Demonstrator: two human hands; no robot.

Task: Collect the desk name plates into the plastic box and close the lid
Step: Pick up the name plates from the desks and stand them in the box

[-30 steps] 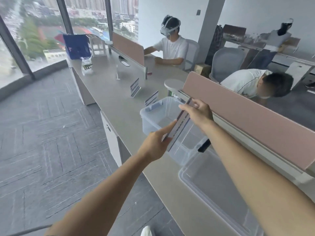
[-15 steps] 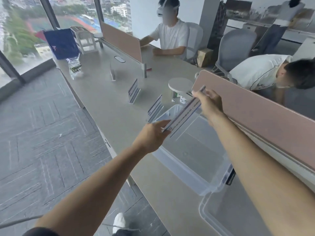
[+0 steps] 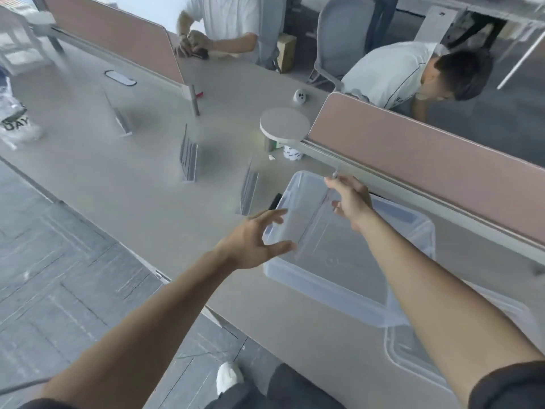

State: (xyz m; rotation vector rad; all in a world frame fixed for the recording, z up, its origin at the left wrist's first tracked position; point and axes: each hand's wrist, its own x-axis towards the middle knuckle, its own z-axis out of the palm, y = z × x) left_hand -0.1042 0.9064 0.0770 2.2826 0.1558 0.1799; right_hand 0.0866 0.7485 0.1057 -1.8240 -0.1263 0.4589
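Plastic box (image 3: 324,290): clear, open, sits on the counter (image 3: 147,187) against the pink divider (image 3: 413,149). One clear name plate (image 3: 298,219) lies tilted across the box's left end, inside the rim.

Right hand (image 3: 351,202): over the box, grip pinching the plate's far end. Left hand (image 3: 253,240): at the plate's near end, grip spread, thumb and fingers apart. Contact with the plate cannot be told; motion blur.

Lid (image 3: 404,349): flat on the counter just right of the box, partly hidden by the right forearm and cut off by the frame edge.

Three standing name plates remain upright on the counter to the left: nearest (image 3: 248,190) just beside the box, the next (image 3: 188,156) further off, the last (image 3: 121,119) well apart. Their text is unreadable.

A round white stand (image 3: 284,124) sits by the divider's end. A plastic bag (image 3: 14,122) is cut off at the left edge. Two people sit beyond the dividers. The floor (image 3: 59,261) is grey carpet tile.
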